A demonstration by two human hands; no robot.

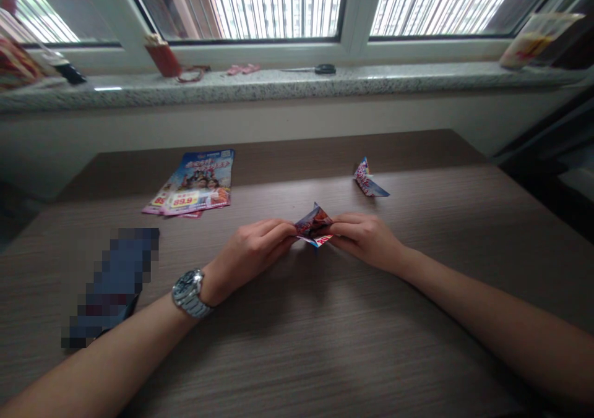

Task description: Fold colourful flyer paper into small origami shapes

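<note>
A small folded piece of printed paper [314,223] is held over the middle of the table, between my two hands. My left hand [257,245], with a metal watch on its wrist, pinches the paper's left corner. At the right corner, the fingers of my right hand [366,238] are closed on the same paper. Its upper part stands up in a point, and a white and red face shows below. Beyond my right hand, another folded paper piece [368,180] lies on the table.
Printed flyers [199,183] lie stacked at the table's back left. A blurred-out dark object [116,282] is beside my left forearm. On the stone windowsill [278,87] are a red container [162,58], scissors [325,69], small pink items [244,69] and a bag [533,41].
</note>
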